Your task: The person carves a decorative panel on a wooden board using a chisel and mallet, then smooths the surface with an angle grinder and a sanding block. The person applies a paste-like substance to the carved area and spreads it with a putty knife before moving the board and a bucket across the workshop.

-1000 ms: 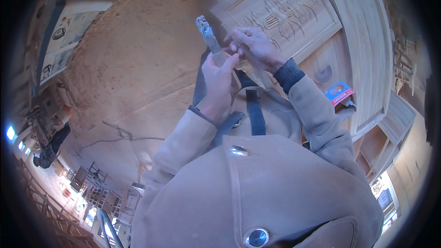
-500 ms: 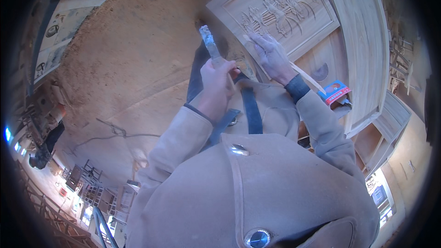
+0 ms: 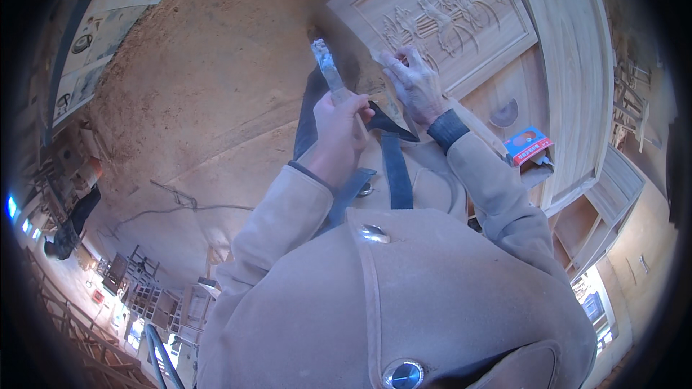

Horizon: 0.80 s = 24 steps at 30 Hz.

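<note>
My left hand is closed around the handle of a putty knife whose smeared metal blade points up and away from me. My right hand lies with spread fingers on the lower edge of a carved wooden door panel with a flower relief. The blade tip stands just left of the panel's corner, a short gap from my right fingers. Both arms wear tan jacket sleeves, the right with a dark cuff.
A red and blue small box lies on the wooden door to the right. The sawdust-covered floor spreads left, with a thin cable across it. Stacked wooden chair frames stand at lower left, shelving at right.
My right hand has left the putty knife and moved right onto the carved panel. My left hand has lowered slightly, still holding the knife.
</note>
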Tool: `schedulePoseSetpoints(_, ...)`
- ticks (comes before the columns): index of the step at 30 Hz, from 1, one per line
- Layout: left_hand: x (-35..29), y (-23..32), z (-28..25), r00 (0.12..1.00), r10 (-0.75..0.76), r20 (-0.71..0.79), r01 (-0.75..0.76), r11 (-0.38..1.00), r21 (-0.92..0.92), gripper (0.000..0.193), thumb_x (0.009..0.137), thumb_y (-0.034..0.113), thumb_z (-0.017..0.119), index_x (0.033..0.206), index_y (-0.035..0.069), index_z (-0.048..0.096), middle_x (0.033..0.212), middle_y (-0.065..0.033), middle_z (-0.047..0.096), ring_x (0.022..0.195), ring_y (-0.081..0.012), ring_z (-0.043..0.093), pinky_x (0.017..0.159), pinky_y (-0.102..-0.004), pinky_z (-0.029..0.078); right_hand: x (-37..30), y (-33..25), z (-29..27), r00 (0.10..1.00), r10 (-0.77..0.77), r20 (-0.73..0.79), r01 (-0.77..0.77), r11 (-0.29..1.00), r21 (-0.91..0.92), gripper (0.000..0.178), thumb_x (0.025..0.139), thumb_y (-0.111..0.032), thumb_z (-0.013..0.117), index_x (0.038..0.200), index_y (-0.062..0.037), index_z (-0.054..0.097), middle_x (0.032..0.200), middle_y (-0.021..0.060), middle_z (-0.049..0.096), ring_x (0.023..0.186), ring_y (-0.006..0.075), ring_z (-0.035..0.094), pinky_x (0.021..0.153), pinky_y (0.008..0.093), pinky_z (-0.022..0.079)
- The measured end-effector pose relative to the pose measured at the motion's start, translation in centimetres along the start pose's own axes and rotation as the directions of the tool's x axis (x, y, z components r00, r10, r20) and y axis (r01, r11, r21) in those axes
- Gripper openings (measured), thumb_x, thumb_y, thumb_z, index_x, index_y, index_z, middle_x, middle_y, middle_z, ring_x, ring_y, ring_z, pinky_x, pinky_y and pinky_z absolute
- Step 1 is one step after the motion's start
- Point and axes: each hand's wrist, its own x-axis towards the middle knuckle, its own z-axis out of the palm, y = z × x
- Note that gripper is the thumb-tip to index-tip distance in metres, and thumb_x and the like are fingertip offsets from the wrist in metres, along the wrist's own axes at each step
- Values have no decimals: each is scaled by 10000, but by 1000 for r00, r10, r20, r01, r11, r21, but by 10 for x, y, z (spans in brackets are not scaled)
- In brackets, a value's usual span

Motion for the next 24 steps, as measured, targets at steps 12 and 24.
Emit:
schedulePoseSetpoints(12,-1,0,-3,1000,7,-9,-7,1000,-8,137,842,58,679,831,68,543,731,-59,622,652,-147,625,630,-278,515,-11,-5,-1,1000,12,-3,-12,999,-39,319,882,-89,603,1194,-148,617,950,121,552,780,314,629,652,424,518)
schedulePoseSetpoints(24,0,-3,-4,1000,4,11,-4,1000,-10,157,849,59,680,829,62,525,735,-66,616,647,-157,623,629,-282,519,1,-1,8,999,31,-32,-31,1000,-4,281,869,-83,675,1148,-82,647,947,133,562,796,322,626,668,425,512)
